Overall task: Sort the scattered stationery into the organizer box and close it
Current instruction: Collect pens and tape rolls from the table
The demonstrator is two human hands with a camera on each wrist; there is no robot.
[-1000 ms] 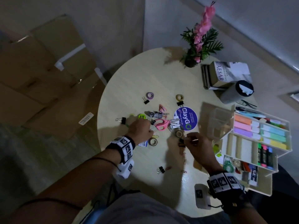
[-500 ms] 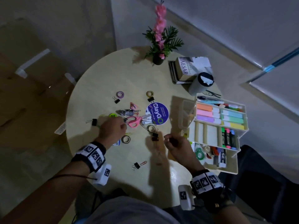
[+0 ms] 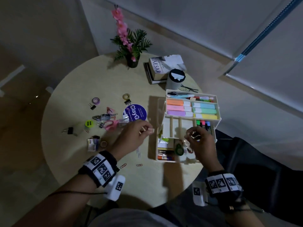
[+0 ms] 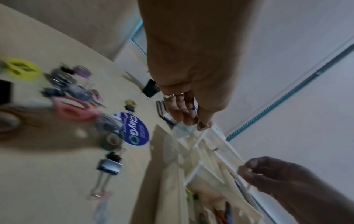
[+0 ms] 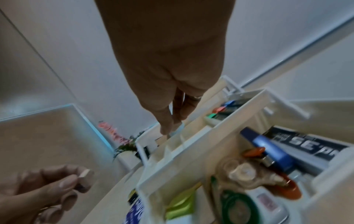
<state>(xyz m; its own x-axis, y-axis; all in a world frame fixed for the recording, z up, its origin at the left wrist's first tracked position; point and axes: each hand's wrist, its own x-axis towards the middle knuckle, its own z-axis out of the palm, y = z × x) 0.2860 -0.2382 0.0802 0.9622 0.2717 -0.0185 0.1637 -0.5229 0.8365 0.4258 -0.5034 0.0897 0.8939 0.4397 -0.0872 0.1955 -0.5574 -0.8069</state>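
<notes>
Two hands in view, both raised over the work area. We note the left hand (image 3: 132, 135) pinching a small pale flat piece (image 3: 151, 131) between thumb and fingertips; what the item is we cannot tell. That pinch sits just left of the organizer box (image 3: 218, 118), close to its near-left wall, not over a compartment.

We find the right hand (image 3: 199, 139) w/ fingers curled together over the box's middle tier, fingertips drawn in as if nipping something small. The right wrist view shows a pale blue bit (image 5: 177, 131) at the fingertips, but blur prevents us confirming whether it is held or lies behind them. Grip state: cannot tell.

Box stands open, tiers stepped. Beyond the right hand: pastel highlighters (image 3: 191, 109) in the top tray; dark markers (image 3: 204, 124) w/ green, pink, blue caps just past the knuckles. Below the right hand, bottom tier holds a green tape dispenser (image 3: 179, 149) and misc. items.

Left of the left-hand pinch, still scattered on the round table (image 3: 68, 95): pink scissors (image 3: 111, 125), purple round sticker (image 3: 135, 112), yellow-green tape roll (image 3: 89, 123), binder clip (image 3: 69, 130), purple tape roll (image 3: 96, 100). Paper clips (image 3: 131, 165) lie nearest the left wrist.

Far side of table: potted plant (image 3: 131, 45), book stack (image 3: 161, 69), lidded cup (image 3: 175, 78).
</notes>
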